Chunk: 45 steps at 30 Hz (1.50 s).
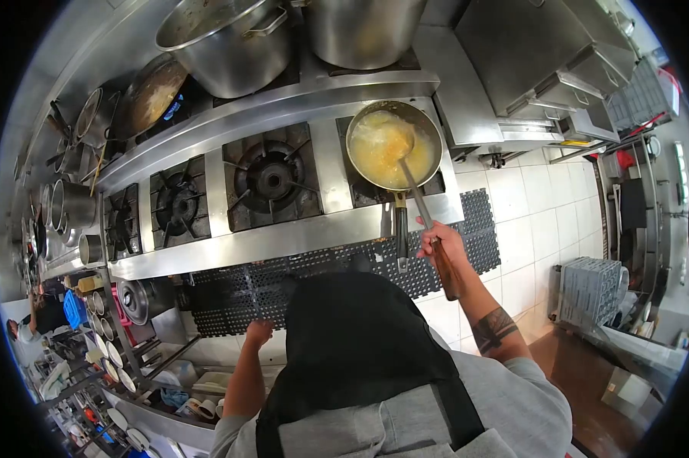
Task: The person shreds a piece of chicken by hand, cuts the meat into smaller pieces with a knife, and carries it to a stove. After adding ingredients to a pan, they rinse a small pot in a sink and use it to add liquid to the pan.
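Observation:
My right hand [441,241] is closed around a long metal utensil [418,197] with a brown handle. Its far end dips into a frying pan [438,153], where the liquid hides its shape. Yellow, bubbling food [376,143] fills much of the pan, which sits on the rightmost front burner. The pan's own handle [402,233] points toward me, just left of my right hand, with no hand on it. Low on the left, my left hand [260,332] hangs in front of the stove with its fingers curled in and nothing visible in them.
Front burners [274,177] line the stove to the left. Large pots [230,53] and a wok [155,95] stand on the back row. A black perforated mat [237,294] lies at the stove's foot. Grey crates [589,290] stand on the right. Another person [30,330] is far left.

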{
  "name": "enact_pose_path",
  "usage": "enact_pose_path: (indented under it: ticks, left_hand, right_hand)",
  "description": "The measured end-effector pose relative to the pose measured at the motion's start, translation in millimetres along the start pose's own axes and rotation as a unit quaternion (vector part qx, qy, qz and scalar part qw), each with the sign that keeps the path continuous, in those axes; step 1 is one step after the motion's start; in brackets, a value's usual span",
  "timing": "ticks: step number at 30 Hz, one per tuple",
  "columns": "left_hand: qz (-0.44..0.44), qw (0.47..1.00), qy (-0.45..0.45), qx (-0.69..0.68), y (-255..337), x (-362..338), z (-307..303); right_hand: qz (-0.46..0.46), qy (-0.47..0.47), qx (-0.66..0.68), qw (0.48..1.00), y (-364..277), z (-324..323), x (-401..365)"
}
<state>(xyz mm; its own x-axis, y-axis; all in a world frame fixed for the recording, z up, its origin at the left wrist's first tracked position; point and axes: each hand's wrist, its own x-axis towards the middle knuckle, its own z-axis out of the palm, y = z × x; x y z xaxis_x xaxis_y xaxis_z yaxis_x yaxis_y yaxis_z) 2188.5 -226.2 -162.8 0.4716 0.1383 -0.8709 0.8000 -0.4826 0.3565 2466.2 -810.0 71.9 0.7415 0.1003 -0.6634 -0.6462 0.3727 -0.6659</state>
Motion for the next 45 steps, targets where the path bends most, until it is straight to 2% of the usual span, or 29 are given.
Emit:
enact_pose_path:
  ticks: [1, 2, 4, 6, 8, 9, 11, 15, 17, 19, 20, 21, 23, 24, 26, 27, 29, 30, 31, 32, 33, 34, 35, 36, 38, 39, 42, 44, 45]
  left_hand:
    - [0.118, 0.988, 0.027, 0.099, -11, 15, 1]
    - [0.233, 0.951, 0.053, 0.195, -14, 20, 3]
    - [0.207, 0.957, 0.030, 0.199, 12, 22, 0]
    - [0.181, 0.963, 0.007, 0.199, 64, 2, -4]
    - [0.096, 0.993, 0.061, -0.021, 120, -33, -5]
    - [0.094, 0.993, 0.061, -0.025, 142, -48, -9]
    - [0.119, 0.988, 0.096, -0.034, 165, -65, -13]
    - [0.127, 0.983, 0.088, -0.103, 124, -41, -13]
    - [0.187, 0.974, 0.055, 0.114, 102, -36, -23]
    - [0.182, 0.976, 0.062, 0.103, 33, -1, -17]
    - [0.180, 0.977, 0.072, 0.091, 15, 8, -13]
    - [0.178, 0.977, 0.071, 0.093, 20, -3, -13]
    - [0.003, 0.996, 0.085, -0.041, 44, -42, -14]
    - [0.000, 0.995, 0.088, -0.039, 43, -45, -14]
    - [-0.011, 0.994, 0.070, -0.080, 33, -44, -13]
    - [-0.013, 0.994, 0.072, -0.077, 27, -41, -14]
    - [0.137, 0.979, 0.059, 0.139, 7, -23, -15]
    - [0.136, 0.979, 0.060, 0.142, 6, -20, -15]
    - [0.139, 0.979, 0.076, 0.126, 8, -17, -12]
    - [0.142, 0.980, 0.091, 0.109, 11, -17, -11]
    - [0.142, 0.979, 0.092, 0.110, 13, -17, -10]
    - [0.197, 0.964, 0.104, 0.143, 17, -19, -10]
    - [0.252, 0.945, 0.116, 0.174, 21, -20, -10]
    - [0.250, 0.946, 0.116, 0.172, 24, -21, -10]
    - [0.263, 0.946, 0.095, 0.162, 22, -21, -8]
    - [0.261, 0.947, 0.095, 0.159, 21, -22, -4]
    - [0.304, 0.940, 0.115, 0.099, 15, -21, 6]
    - [0.162, 0.983, 0.079, 0.032, 25, -40, 9]
    - [0.162, 0.983, 0.078, 0.029, 29, -49, 12]
  right_hand:
    - [0.027, -0.051, 0.140, 0.988, -1, 2, -2]
    - [0.027, -0.051, 0.140, 0.988, -6, 3, -5]
    - [0.070, -0.091, 0.249, 0.962, -20, 8, -12]
    - [0.064, -0.073, 0.213, 0.972, -31, 13, -22]
    - [0.015, -0.047, 0.048, 0.998, -38, 9, -28]
    - [0.017, -0.048, 0.044, 0.998, -41, 5, -30]
    - [-0.032, -0.017, -0.055, 0.998, -45, 0, -34]
    - [-0.066, 0.032, -0.144, 0.987, -54, 3, -46]
    - [-0.095, 0.053, -0.195, 0.975, -55, 2, -49]
    - [-0.111, 0.059, -0.232, 0.965, -51, -4, -47]
    - [-0.129, 0.065, -0.269, 0.952, -49, -8, -45]
    - [-0.128, 0.065, -0.267, 0.953, -47, -12, -42]
    - [-0.153, 0.133, -0.426, 0.882, -42, -21, -34]
    - [-0.152, 0.130, -0.423, 0.884, -39, -27, -29]
    - [-0.194, 0.164, -0.573, 0.779, -35, -36, -14]
    - [-0.206, 0.181, -0.591, 0.759, -29, -38, -5]
    - [-0.201, 0.174, -0.587, 0.764, -23, -35, 9]
    - [-0.198, 0.169, -0.586, 0.767, -17, -34, 16]
    - [-0.232, 0.149, -0.513, 0.813, 1, -38, 27]
    - [-0.232, 0.149, -0.511, 0.814, 5, -30, 27]
    - [-0.166, 0.090, -0.343, 0.920, 12, -20, 28]
    - [-0.091, 0.027, -0.159, 0.983, 17, -10, 26]
    - [-0.065, -0.017, -0.085, 0.994, 16, -4, 20]
    - [-0.064, -0.018, -0.086, 0.994, 14, -3, 15]
    - [0.008, -0.098, 0.148, 0.984, 7, 3, 6]
    - [0.037, -0.097, 0.199, 0.974, 2, 4, 0]
    - [0.029, -0.109, 0.159, 0.981, -12, -1, -19]
    - [0.022, -0.086, 0.122, 0.989, -26, -3, -33]
    - [0.001, -0.071, 0.079, 0.994, -31, -7, -38]
